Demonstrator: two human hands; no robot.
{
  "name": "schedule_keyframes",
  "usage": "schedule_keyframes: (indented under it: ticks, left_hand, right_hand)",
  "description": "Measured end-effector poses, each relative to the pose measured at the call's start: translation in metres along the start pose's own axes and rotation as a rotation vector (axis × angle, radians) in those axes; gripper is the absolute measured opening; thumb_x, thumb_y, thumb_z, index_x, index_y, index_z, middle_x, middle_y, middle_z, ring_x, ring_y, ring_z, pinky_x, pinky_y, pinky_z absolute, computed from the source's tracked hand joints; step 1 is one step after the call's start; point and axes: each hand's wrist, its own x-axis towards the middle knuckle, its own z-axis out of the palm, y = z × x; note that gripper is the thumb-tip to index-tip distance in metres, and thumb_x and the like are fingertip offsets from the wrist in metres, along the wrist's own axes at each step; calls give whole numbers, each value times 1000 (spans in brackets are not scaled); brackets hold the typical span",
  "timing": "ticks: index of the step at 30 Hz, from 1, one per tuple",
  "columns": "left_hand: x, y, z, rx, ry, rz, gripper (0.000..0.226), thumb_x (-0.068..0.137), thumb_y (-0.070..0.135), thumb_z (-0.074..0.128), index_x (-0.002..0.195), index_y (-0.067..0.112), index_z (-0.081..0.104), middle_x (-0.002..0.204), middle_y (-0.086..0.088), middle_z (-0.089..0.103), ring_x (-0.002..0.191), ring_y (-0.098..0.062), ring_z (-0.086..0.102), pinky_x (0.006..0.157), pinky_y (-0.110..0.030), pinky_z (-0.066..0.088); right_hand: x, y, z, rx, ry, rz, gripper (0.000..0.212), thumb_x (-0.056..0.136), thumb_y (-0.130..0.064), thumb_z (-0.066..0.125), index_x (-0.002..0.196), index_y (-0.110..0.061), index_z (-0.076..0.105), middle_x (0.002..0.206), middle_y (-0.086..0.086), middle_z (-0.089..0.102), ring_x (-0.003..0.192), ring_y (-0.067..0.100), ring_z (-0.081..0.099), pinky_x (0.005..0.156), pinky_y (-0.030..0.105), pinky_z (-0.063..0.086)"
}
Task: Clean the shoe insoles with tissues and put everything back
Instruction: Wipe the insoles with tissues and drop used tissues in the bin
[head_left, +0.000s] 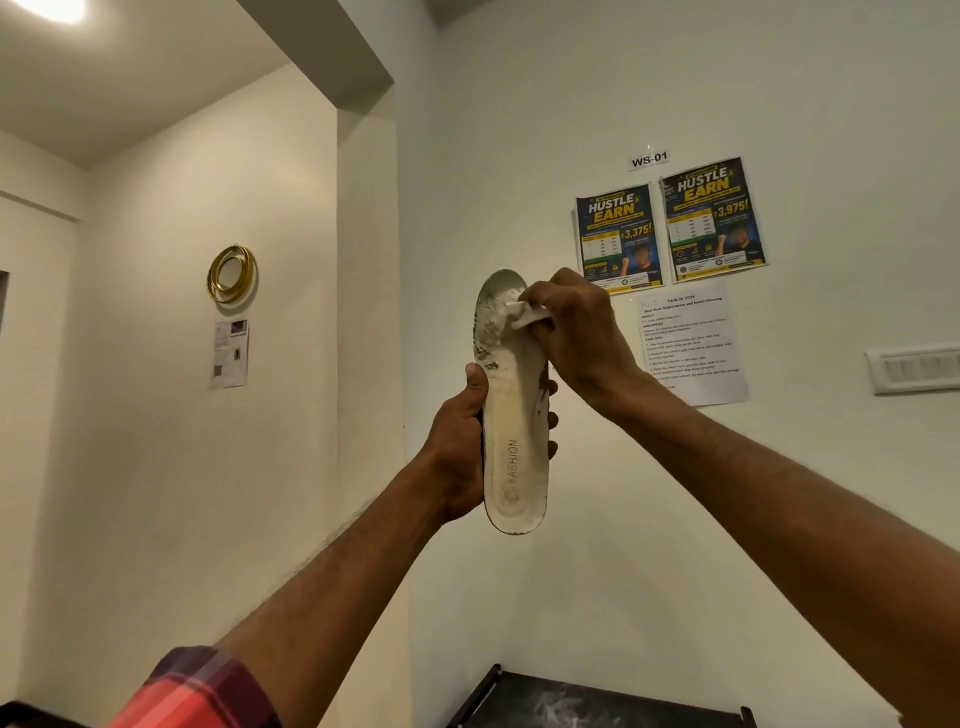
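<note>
A worn white insole, printed with the word FASHION, stands upright in the air in front of the wall, toe end up. My left hand grips its lower half from the left, thumb on the front and fingers wrapped behind. The toe area is grey and stained. My right hand pinches a crumpled white tissue and presses it against the insole's upper part near the toe.
A dark rack top with pale smudges shows at the bottom edge. On the wall hang two posters, a printed task sheet, a switch panel and a gold ring ornament.
</note>
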Motion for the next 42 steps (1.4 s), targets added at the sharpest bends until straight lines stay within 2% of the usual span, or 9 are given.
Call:
schedule_keyframes:
  ticks: [10,14,18,22,26,29,33,37,42]
  left_hand:
    - [-3,1,1,52,-16,-2,72,103,64,21,133,12,62,143,-16,58,112,-33,58,97,-50,49]
    - [-5,1,1,93,-9,-9,73,103,64,20,131,13,64,142,-15,60,112,-33,59,104,-53,46]
    - [-6,1,1,97,-4,-9,72,103,64,21,126,14,67,140,-15,61,111,-33,59,104,-54,45]
    - [-7,1,-1,104,-1,-8,74,104,63,20,135,11,62,141,-15,61,112,-33,59,107,-55,43]
    - [-9,3,-1,104,14,-6,73,103,64,20,127,14,67,132,-15,65,111,-33,60,103,-53,46]
    - [-10,2,-1,88,19,-17,72,103,65,21,120,15,71,131,-15,66,110,-33,60,105,-55,44]
    - [-11,2,-1,77,38,-13,71,103,64,22,125,12,66,121,-15,69,108,-33,63,100,-52,49]
    - [-11,4,0,82,55,-1,71,103,64,19,120,15,67,116,-14,72,104,-33,64,92,-49,53]
    - [-6,0,-1,-5,97,40,65,103,64,23,132,20,61,112,-18,73,104,-38,66,90,-52,54]
  right_hand:
    - [14,-3,-2,-32,-63,-131,14,86,-4,74,98,1,72,90,19,64,78,30,64,62,34,57]
    - [21,1,-2,18,68,-41,14,85,-8,75,98,-1,74,88,19,66,76,27,65,62,34,57]
    - [17,-4,2,-10,-67,-190,19,85,-6,76,102,-1,73,93,19,66,82,29,66,68,37,60]
    - [26,1,2,35,83,-47,15,83,-7,78,98,-4,75,89,17,67,77,25,66,64,38,60]
    - [16,-11,5,2,-91,-193,20,83,-8,78,101,-2,73,96,18,67,85,29,67,70,37,60]
    - [21,-6,4,61,48,-65,17,83,-7,77,100,-3,75,91,18,68,79,27,67,66,31,57]
    - [11,-18,6,76,-117,-195,17,79,-4,80,95,-1,74,97,17,69,85,26,67,72,28,57]
    - [8,-18,5,160,-2,-97,17,78,-3,81,93,-1,75,93,17,69,79,16,61,70,6,41]
    - [-7,-28,16,163,-154,-172,18,82,-7,79,100,-4,76,100,15,69,85,27,68,74,31,59]
